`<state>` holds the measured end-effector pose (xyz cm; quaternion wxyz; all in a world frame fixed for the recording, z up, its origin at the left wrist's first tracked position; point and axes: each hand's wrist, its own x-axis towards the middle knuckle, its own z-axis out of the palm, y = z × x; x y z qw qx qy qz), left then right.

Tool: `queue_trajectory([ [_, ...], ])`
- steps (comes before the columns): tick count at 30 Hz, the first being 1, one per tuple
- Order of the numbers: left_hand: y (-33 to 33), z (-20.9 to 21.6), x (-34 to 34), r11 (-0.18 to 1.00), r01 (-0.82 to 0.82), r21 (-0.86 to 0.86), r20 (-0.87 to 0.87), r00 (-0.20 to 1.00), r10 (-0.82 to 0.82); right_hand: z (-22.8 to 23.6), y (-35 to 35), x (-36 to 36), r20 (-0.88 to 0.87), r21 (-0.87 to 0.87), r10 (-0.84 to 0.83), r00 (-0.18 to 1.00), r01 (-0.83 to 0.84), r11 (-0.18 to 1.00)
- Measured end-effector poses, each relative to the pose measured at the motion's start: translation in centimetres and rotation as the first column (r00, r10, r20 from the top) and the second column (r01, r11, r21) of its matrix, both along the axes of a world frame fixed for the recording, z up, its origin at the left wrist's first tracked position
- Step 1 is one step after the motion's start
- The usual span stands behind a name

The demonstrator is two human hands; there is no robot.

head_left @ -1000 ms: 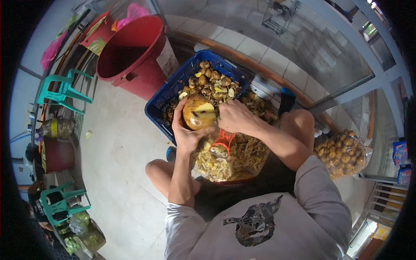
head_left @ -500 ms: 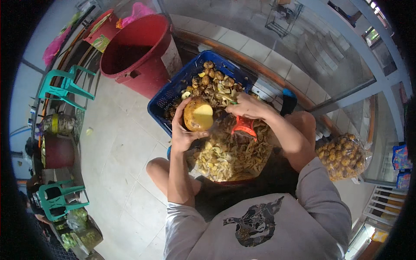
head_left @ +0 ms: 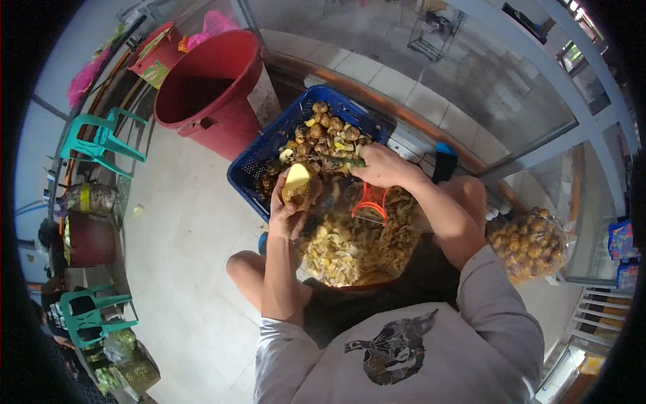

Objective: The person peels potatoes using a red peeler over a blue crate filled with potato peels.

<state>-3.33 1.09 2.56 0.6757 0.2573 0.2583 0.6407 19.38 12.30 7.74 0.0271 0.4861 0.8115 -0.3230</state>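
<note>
My left hand [head_left: 286, 217] is closed around a large brown potato [head_left: 308, 192], whose cut face shows smooth yellow flesh. My right hand [head_left: 381, 166] grips a green-handled knife [head_left: 336, 159], its dark blade pointing left toward the potato but apart from it. An orange-red peeler [head_left: 372, 202] hangs below the same hand, its handle hidden in the fingers. Under both hands lie pale slices [head_left: 334, 256] and heaps of brownish peelings [head_left: 397, 246]. Just beyond is a blue crate [head_left: 245, 156] with small brown potatoes [head_left: 326, 121] and scraps in it.
A tall red bin [head_left: 225, 138] stands beyond the crate at left. Clear-bagged potatoes [head_left: 528, 246] sit by my right knee. Green plastic chairs [head_left: 101, 138] and bagged produce [head_left: 138, 370] line the left side. A glass partition [head_left: 511, 81] borders the far right.
The potato has been turned in my left hand, so its cut face now points up and away. The knife blade now shows across the crate, and the peeler has swung slightly left.
</note>
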Motion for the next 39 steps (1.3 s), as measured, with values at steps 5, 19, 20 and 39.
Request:
queue_trajectory([
  [5, -0.1, -1.4, -0.3, 1.000, -0.012, 0.000, 0.052, 0.999, 0.012, -0.1, 1.0, 0.4, 0.064, 0.113, -0.050, 0.997, 0.043, 0.993],
  [19, 0.2, -2.1, 3.2, 0.995, 0.055, -0.081, -0.270, 0.960, -0.075, 1.0, 0.6, -1.1, -0.407, 0.375, -0.213, 0.888, 0.375, 0.848],
  [20, 0.1, -2.2, 3.5, 0.997, 0.042, -0.057, -0.265, 0.963, -0.055, 1.0, 0.4, -1.1, -0.406, 0.374, -0.215, 0.888, 0.377, 0.847],
  [39, 1.9, -7.4, 4.0, 0.906, -0.323, -0.272, -0.291, 0.926, 0.242, -2.1, 4.5, -0.3, -0.192, 0.203, -0.309, 0.932, 0.345, 0.916],
])
